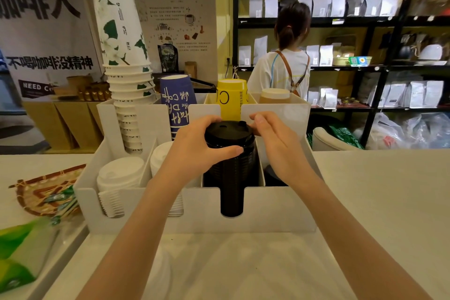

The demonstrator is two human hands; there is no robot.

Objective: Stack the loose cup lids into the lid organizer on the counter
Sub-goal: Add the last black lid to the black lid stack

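While left hand (pixel 194 151) clamps black lid stack (pixel 230 153) in organizer (pixel 204 212) third slot, right hand (pixel 275 143) fingers loose, touching rim; white lids (pixel 119 175) fill left slots.

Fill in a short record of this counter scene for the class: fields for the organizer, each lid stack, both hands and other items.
organizer: white lid organizer on the counter
black lids: tall stack of black lids in the third front slot
white lids: white lid stack in the leftmost slot, another beside it
left hand: left hand gripping the black stack's top
right hand: right hand at the stack's far edge
cups: stacked paper cups in the rear slots
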